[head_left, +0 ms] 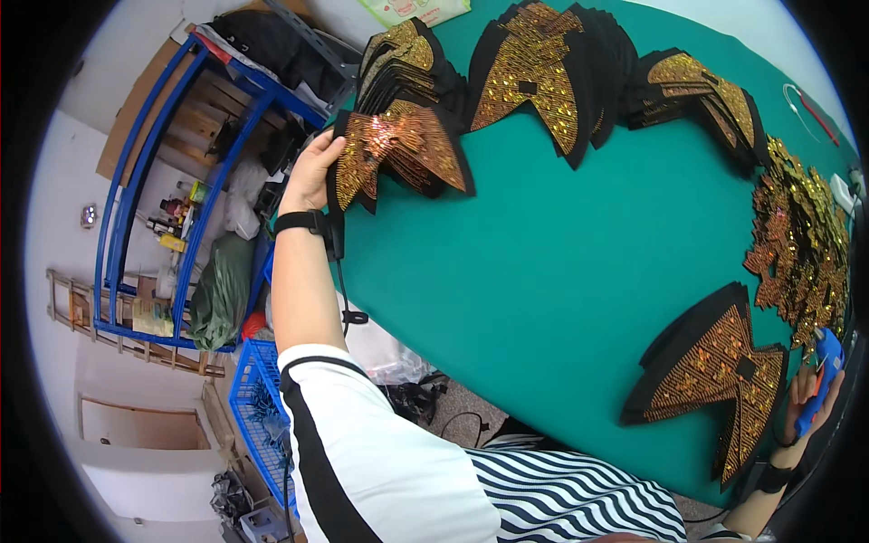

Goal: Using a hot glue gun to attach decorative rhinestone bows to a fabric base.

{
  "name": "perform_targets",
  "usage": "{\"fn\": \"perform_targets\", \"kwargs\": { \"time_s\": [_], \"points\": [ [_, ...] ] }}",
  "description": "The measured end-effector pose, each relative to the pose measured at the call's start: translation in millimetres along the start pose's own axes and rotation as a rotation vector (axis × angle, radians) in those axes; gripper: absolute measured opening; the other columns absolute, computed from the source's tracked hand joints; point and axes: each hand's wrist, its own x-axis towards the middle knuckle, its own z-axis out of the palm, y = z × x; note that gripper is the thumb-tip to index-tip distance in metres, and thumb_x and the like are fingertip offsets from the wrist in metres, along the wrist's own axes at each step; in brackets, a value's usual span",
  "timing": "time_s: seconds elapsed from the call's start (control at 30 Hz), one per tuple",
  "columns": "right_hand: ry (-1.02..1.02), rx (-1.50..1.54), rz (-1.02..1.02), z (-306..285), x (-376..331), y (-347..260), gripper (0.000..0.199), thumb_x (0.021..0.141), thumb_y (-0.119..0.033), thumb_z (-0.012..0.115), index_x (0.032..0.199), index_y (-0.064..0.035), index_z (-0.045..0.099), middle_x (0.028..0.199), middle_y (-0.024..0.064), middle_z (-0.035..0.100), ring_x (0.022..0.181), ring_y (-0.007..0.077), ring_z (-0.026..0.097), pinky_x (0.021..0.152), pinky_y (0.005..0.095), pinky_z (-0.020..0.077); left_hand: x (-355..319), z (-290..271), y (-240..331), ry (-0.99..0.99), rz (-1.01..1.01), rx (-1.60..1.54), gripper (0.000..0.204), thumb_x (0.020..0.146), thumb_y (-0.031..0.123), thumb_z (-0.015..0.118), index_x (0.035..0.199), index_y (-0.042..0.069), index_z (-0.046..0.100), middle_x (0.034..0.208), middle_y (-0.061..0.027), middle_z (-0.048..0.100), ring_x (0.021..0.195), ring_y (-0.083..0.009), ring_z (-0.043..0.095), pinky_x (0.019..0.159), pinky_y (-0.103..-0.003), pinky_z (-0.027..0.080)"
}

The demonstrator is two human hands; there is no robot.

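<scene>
My left hand [311,174] is stretched out to the far left of the table, its thumb and fingers closed on the edge of a black bow-shaped piece [396,143] covered in copper and gold sequins. That piece lies over a stack of similar sequined pieces [398,56]. At the right rim, my right hand [822,412] is wrapped round a blue glue gun [820,380]. Left of it lies a stack of black pieces with a bow-shaped sequin pattern [715,366]. Just beyond the gun sits a heap of loose gold and copper sequined pieces [798,244].
The table has a green top [543,262]. Along its far side stand more stacks of sequined pieces [529,68], [692,81]. A red thin tool [822,125] and a white socket block [842,195] lie far right. Left are a blue shelf frame [186,262] and blue crate [258,407].
</scene>
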Motion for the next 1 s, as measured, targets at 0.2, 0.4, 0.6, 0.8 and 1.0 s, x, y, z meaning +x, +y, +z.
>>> {"fn": "perform_targets", "kwargs": {
  "time_s": [0.2, 0.4, 0.6, 0.8, 1.0],
  "points": [
    [0.026, -0.007, -0.043, -20, 3, 2, 0.05, 0.093, -0.033, 0.035, 0.129, 0.0011, 0.03, 0.053, 0.0009, 0.038, 0.043, 0.0065, 0.032, 0.036, 0.0179, 0.0268, 47, -66, -22, 0.141, -0.074, -0.092, 0.021, 0.087, 0.01, 0.05, 0.105, 0.001, 0.053, 0.098, -0.007, 0.06, 0.086, -0.0181, 0.059, 0.077, -0.031, 0.048],
    [0.117, -0.034, -0.046, -17, 2, 2, 0.052, 0.093, -0.034, 0.035, 0.13, 0.0012, 0.026, 0.055, 0.0005, 0.038, 0.044, 0.0064, 0.032, 0.038, 0.017, 0.0299, 76, -80, -47, 0.479, -0.004, 0.152, 0.024, 0.081, 0.009, 0.059, 0.101, -0.004, 0.058, 0.092, -0.01, 0.062, 0.081, -0.0174, 0.06, 0.073, -0.03, 0.047],
    [0.173, -0.032, -0.049, -1, 1, 5, 0.05, 0.093, -0.034, 0.035, 0.128, 0.001, 0.03, 0.052, 0.0004, 0.036, 0.042, 0.0061, 0.03, 0.036, 0.0175, 0.0268, 71, -79, -48, 0.645, 0.15, 0.776, 0.04, 0.074, 0.022, 0.066, 0.103, -0.005, 0.058, 0.089, -0.0117, 0.063, 0.081, -0.0174, 0.06, 0.074, -0.027, 0.046],
    [0.267, -0.005, -0.048, -6, -3, 6, 0.05, 0.092, -0.036, 0.036, 0.126, 0.0004, 0.033, 0.052, 0.0013, 0.039, 0.041, 0.0057, 0.031, 0.035, 0.0177, 0.0252, 34, -33, -43, 0.355, 0.108, 0.936, 0.105, 0.057, 0.044, 0.075, 0.134, -0.002, 0.02, 0.118, -0.0259, 0.045, 0.11, -0.0304, 0.046, 0.092, -0.034, 0.036],
    [0.06, -0.052, -0.024, -7, -4, 3, 0.045, 0.091, -0.036, 0.041, 0.118, 0.0, 0.04, 0.06, 0.0027, 0.04, 0.048, 0.008, 0.036, 0.04, 0.0178, 0.0325, 19, 11, -61, 0.471, -0.198, 1.464, 0.115, 0.052, 0.046, 0.075, 0.138, 0.019, 0.004, 0.126, -0.0301, 0.032, 0.116, -0.0403, 0.036, 0.098, -0.045, 0.029]
  ]
}}
